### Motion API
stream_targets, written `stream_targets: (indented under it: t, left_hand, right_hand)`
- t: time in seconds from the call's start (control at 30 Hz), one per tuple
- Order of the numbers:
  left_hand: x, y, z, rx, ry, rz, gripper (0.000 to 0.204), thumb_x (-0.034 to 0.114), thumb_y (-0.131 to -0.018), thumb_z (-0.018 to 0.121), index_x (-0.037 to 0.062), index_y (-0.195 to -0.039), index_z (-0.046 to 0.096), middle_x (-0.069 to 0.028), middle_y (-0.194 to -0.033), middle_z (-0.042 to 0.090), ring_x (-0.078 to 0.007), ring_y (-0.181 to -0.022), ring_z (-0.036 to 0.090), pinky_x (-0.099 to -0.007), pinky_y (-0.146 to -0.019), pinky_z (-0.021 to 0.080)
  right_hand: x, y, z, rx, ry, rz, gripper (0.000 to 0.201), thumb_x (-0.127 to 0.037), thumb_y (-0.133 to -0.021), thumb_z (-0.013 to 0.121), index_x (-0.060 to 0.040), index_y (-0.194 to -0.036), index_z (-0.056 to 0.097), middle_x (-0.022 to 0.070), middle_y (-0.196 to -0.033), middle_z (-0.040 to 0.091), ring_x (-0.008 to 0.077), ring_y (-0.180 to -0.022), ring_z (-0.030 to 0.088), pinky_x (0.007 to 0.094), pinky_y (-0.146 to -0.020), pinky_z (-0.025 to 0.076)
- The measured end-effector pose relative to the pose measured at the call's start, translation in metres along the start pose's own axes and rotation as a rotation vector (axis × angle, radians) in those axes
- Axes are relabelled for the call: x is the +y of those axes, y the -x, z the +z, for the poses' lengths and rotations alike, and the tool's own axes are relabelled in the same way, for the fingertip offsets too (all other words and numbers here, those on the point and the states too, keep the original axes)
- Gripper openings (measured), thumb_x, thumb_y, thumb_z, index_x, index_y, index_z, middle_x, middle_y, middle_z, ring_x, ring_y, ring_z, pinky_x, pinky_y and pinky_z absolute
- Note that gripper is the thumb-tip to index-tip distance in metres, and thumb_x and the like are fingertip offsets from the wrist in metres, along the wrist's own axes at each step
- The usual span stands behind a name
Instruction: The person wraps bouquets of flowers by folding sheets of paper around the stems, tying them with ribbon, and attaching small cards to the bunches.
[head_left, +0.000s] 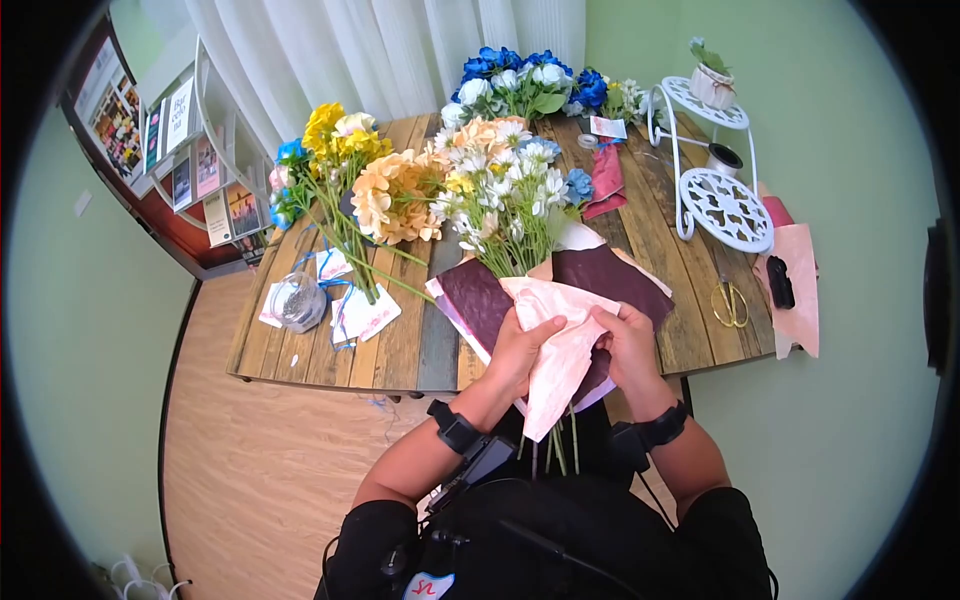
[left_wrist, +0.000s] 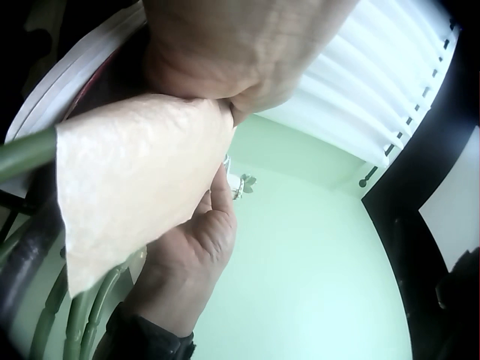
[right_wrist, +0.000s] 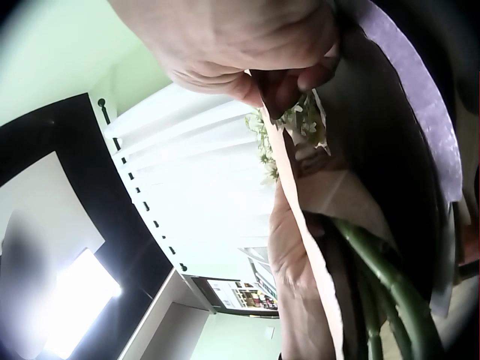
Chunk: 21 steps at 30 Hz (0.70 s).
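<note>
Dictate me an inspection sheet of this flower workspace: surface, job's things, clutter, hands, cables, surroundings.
Surface: wooden plank table, worn-looking finish.
Job's things: white-flowered bouquet in dark purple paper, pale pink paper across its front, stems showing below.
Clutter: clear jar and cards on the left; scissors and white stand on the right.
Hands: left hand and right hand both pinch the pale pink paper.
Cables: thin black cable by the right forearm.
Surroundings: white curtain, display rack, green walls.
</note>
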<state>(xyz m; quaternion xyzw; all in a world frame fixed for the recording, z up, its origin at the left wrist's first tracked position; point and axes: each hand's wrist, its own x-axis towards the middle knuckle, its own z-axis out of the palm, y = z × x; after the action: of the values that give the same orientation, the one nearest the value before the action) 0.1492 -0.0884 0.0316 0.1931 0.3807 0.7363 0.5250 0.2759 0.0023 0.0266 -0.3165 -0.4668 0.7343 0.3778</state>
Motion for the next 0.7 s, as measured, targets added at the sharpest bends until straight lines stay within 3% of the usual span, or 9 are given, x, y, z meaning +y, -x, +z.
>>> stream_targets:
  t: [0.07, 0.37, 0.43, 0.47, 0.53, 0.57, 0.6, 0.67, 0.7]
  left_hand:
    - [0.001, 0.001, 0.001, -0.019, 0.018, -0.019, 0.034, 0.000, -0.082, 0.058, 0.0024, -0.112, 0.043, -0.0132, -0.104, 0.059, -0.0226, -0.088, 0.063, -0.0359, -0.074, 0.055]
    - [0.008, 0.008, -0.002, -0.014, 0.046, -0.072, 0.042, -0.006, -0.078, 0.059, 0.0045, -0.114, 0.039, -0.0120, -0.106, 0.056, -0.0224, -0.094, 0.061, -0.0371, -0.079, 0.054]
    - [0.012, 0.013, 0.002, -0.016, 0.045, -0.071, 0.044, -0.007, -0.077, 0.058, 0.0049, -0.114, 0.039, -0.0119, -0.106, 0.056, -0.0224, -0.094, 0.061, -0.0374, -0.079, 0.054]
    - [0.013, 0.015, 0.002, -0.017, 0.044, -0.073, 0.045, -0.007, -0.077, 0.058, 0.0053, -0.115, 0.038, -0.0118, -0.106, 0.055, -0.0224, -0.095, 0.061, -0.0377, -0.079, 0.054]
    - [0.012, 0.013, -0.003, -0.054, 0.045, -0.082, 0.051, -0.008, -0.076, 0.059, 0.0067, -0.118, 0.035, -0.0113, -0.107, 0.053, -0.0217, -0.095, 0.060, -0.0363, -0.078, 0.054]
    - [0.012, 0.012, -0.005, -0.092, 0.045, -0.092, 0.056, -0.008, -0.075, 0.059, 0.0081, -0.121, 0.031, -0.0108, -0.107, 0.051, -0.0209, -0.095, 0.059, -0.0350, -0.077, 0.054]
    - [0.011, 0.012, -0.006, -0.093, 0.047, -0.091, 0.056, -0.008, -0.075, 0.059, 0.0081, -0.121, 0.031, -0.0108, -0.107, 0.051, -0.0209, -0.095, 0.059, -0.0350, -0.077, 0.054]
    - [0.011, 0.014, -0.005, -0.121, 0.108, -0.079, 0.053, -0.005, -0.076, 0.059, 0.0086, -0.121, 0.034, -0.0086, -0.107, 0.050, -0.0178, -0.095, 0.057, -0.0328, -0.079, 0.051]
    - [0.010, 0.013, -0.005, -0.122, 0.109, -0.079, 0.053, -0.005, -0.076, 0.059, 0.0086, -0.121, 0.034, -0.0086, -0.107, 0.050, -0.0178, -0.095, 0.057, -0.0328, -0.079, 0.051]
  right_hand:
    - [-0.002, 0.001, 0.003, 0.008, -0.016, -0.004, 0.010, -0.012, -0.082, 0.062, -0.0040, -0.078, 0.058, 0.0030, -0.069, 0.061, 0.0076, -0.054, 0.056, 0.0198, -0.047, 0.044]
    - [0.005, 0.001, 0.007, 0.037, -0.095, -0.054, 0.013, -0.008, -0.084, 0.058, -0.0016, -0.092, 0.051, 0.0059, -0.071, 0.061, 0.0094, -0.051, 0.056, 0.0203, -0.041, 0.043]
    - [0.002, 0.005, 0.010, 0.100, 0.219, -0.165, 0.022, -0.002, -0.082, 0.056, -0.0025, -0.099, 0.043, 0.0089, -0.068, 0.060, 0.0121, -0.051, 0.056, 0.0265, -0.041, 0.042]
    - [0.004, 0.004, 0.009, 0.098, 0.220, -0.165, 0.022, -0.002, -0.082, 0.056, -0.0025, -0.099, 0.043, 0.0089, -0.068, 0.060, 0.0121, -0.051, 0.056, 0.0265, -0.041, 0.042]
    - [0.007, 0.003, 0.009, 0.045, 0.659, -0.438, 0.033, 0.003, -0.079, 0.055, -0.0037, -0.105, 0.036, 0.0135, -0.064, 0.057, 0.0170, -0.050, 0.055, 0.0343, -0.045, 0.042]
    - [0.001, 0.007, 0.012, 0.016, 0.725, -0.388, 0.025, 0.001, -0.080, 0.056, -0.0017, -0.100, 0.042, 0.0088, -0.065, 0.058, 0.0112, -0.054, 0.055, 0.0234, -0.048, 0.038]
    - [0.002, 0.007, 0.014, 0.016, 0.727, -0.389, 0.025, 0.001, -0.080, 0.056, -0.0017, -0.100, 0.042, 0.0088, -0.065, 0.058, 0.0112, -0.054, 0.055, 0.0234, -0.048, 0.038]
    - [0.003, 0.008, 0.019, -0.126, 0.885, -0.577, 0.008, 0.002, -0.081, 0.051, 0.0012, -0.089, 0.048, 0.0171, -0.065, 0.058, 0.0225, -0.060, 0.061, 0.0330, -0.056, 0.045]
    - [0.003, 0.008, 0.023, -0.138, 0.862, -0.477, 0.005, 0.000, -0.083, 0.050, 0.0028, -0.084, 0.054, 0.0165, -0.071, 0.061, 0.0194, -0.068, 0.063, 0.0316, -0.060, 0.047]
